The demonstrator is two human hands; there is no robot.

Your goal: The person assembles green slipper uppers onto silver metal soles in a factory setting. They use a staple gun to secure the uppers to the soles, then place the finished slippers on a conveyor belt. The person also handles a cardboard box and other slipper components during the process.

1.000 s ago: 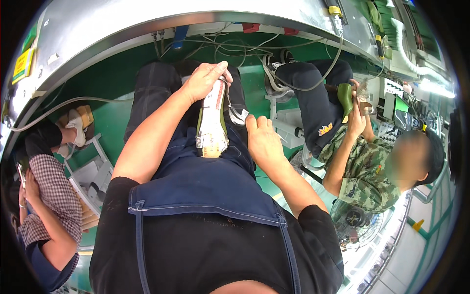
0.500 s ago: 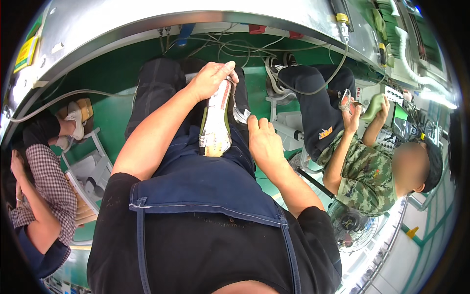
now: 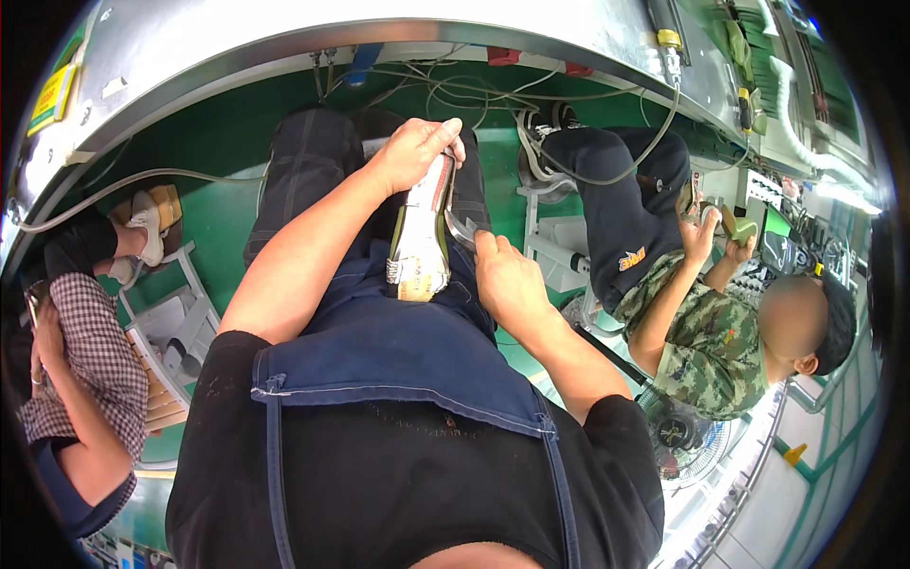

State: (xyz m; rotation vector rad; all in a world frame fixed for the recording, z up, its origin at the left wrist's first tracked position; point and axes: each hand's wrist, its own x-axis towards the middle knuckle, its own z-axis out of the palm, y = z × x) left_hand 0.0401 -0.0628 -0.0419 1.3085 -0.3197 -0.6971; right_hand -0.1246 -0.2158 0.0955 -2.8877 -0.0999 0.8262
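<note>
A shoe on its last (image 3: 421, 237) lies over my lap with its whitish underside up and an olive-green edge along its sides. My left hand (image 3: 417, 155) is closed round its far end, hiding that part. On the right, my right hand (image 3: 509, 280) is closed, thumb and fingers together, on a shiny grey curved piece (image 3: 461, 229). The piece lies against the right edge of the shoe; its exact kind cannot be made out.
A metal-edged workbench (image 3: 284, 49) runs across the far side, with cables (image 3: 445, 90) below it. To the right sits a co-worker (image 3: 720, 351) holding a green piece (image 3: 737, 226), near a floor fan (image 3: 678, 436). Another person's checked sleeve (image 3: 95, 332) shows at left.
My right hand has shifted slightly nearer and left, with the grey piece now closer to the shoe's edge. My left hand keeps its hold. The co-worker's hands at right have moved.
</note>
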